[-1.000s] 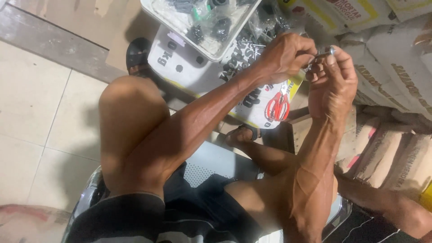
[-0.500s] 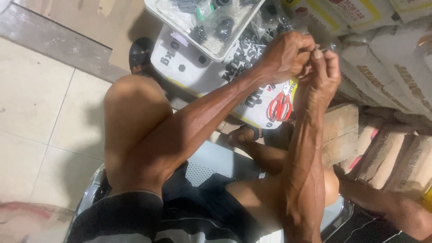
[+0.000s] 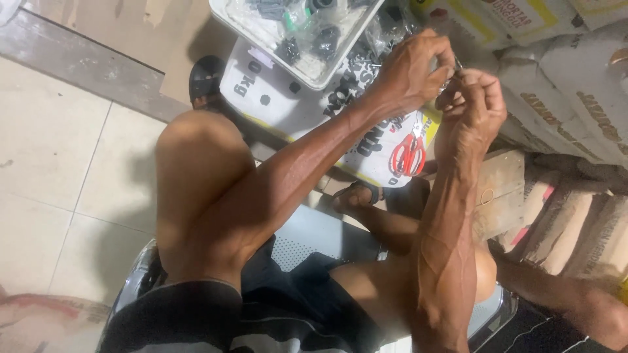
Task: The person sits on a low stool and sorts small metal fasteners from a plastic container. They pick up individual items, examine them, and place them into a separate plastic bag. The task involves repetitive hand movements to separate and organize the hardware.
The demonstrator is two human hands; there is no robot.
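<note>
1. Left hand (image 3: 411,68) and right hand (image 3: 472,104) up close together, fingertips almost touching, above a white sack (image 3: 307,111)
2. Both pinching a tiny shiny metal part (image 3: 456,67) between fingers, too small to tell what kind; pinched from two sides, likely to keep so small a thing from slipping
3. Held high and close to the eyes, most likely to see the little part well
4. Clear plastic tray (image 3: 261,36) full of small black and grey pieces, resting on top of the sack, just beside the left hand for an easy reach
5. Red-handled scissors (image 3: 409,155) lying flat on the sack, below the hands, near but not touched
6. Sitting low on a metal seat with little holes (image 3: 304,242), knees up, left arm running along the raised left knee, maybe for a steady hold
7. Black sandal (image 3: 206,82) on the floor next to the sack
8. More filled sacks (image 3: 575,85) piled to the right, well apart from the fingers
</note>
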